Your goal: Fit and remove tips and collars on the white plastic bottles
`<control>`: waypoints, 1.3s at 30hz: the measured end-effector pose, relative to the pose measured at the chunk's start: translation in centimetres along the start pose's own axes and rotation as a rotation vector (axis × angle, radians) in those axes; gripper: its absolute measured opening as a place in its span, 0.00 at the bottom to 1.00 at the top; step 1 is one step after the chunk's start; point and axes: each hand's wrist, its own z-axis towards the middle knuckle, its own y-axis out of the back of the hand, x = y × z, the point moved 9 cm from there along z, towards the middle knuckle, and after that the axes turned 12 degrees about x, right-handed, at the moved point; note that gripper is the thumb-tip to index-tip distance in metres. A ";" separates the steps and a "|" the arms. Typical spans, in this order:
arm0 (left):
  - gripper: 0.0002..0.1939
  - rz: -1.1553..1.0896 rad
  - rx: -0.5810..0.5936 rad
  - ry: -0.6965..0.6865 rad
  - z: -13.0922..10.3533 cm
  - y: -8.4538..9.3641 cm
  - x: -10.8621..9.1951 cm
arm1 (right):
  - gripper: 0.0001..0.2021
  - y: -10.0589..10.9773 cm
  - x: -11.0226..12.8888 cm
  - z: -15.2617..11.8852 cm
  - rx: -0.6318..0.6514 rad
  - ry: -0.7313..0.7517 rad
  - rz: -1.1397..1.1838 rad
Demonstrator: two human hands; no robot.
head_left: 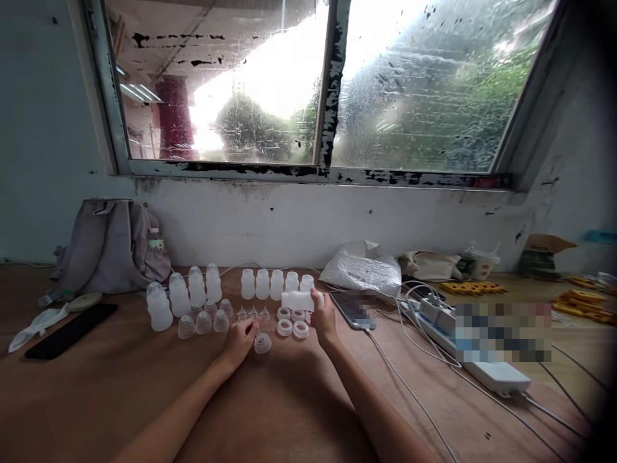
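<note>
My right hand [324, 316] grips a frosted white baby bottle [296, 300], which lies sideways in the air with its far end pointing left. My left hand [241, 341] has its fingertips drawn together beside a short row of clear bottle teats [241, 314]; what is between them is too small to make out. Just right of that hand, a teat set in a collar ring [263, 344] sits on the table. Several white collar rings [285, 328] are grouped below the held bottle. Several clear domed caps [187, 326] stand to the left.
Several capped bottles [159, 308] stand at left, and several uncapped bottles [247, 284] line up behind my hands. A phone [354, 312], cables and a white power strip [491, 370] lie right. A backpack [113, 244], a black slab [72, 331] and a silvery bag [361, 273] are around.
</note>
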 end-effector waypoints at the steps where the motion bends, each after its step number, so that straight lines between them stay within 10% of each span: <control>1: 0.22 0.044 0.003 -0.017 -0.1 0.0 -0.4 | 0.18 -0.4 -0.5 0.0 0.026 -0.038 0.099; 11: 0.14 0.089 -0.227 -0.158 1.7 4.1 -6.2 | 0.20 -6.2 -2.2 -1.9 0.363 -0.342 0.646; 22: 0.12 0.218 0.025 -0.167 6.3 5.4 -9.0 | 0.26 -9.4 -1.2 -3.5 0.661 -0.361 0.638; 27: 0.10 0.445 -0.031 -0.165 6.7 8.5 -9.3 | 0.19 -8.0 -2.0 -3.0 0.544 -0.336 0.372; 32: 0.07 0.708 -0.086 -0.045 8.3 11.8 -6.9 | 0.12 -7.1 -2.1 -2.9 0.479 -0.279 0.185; 39: 0.04 0.762 -0.055 0.111 11.1 11.5 0.0 | 0.08 -9.4 -2.5 -4.8 0.748 -0.288 -0.016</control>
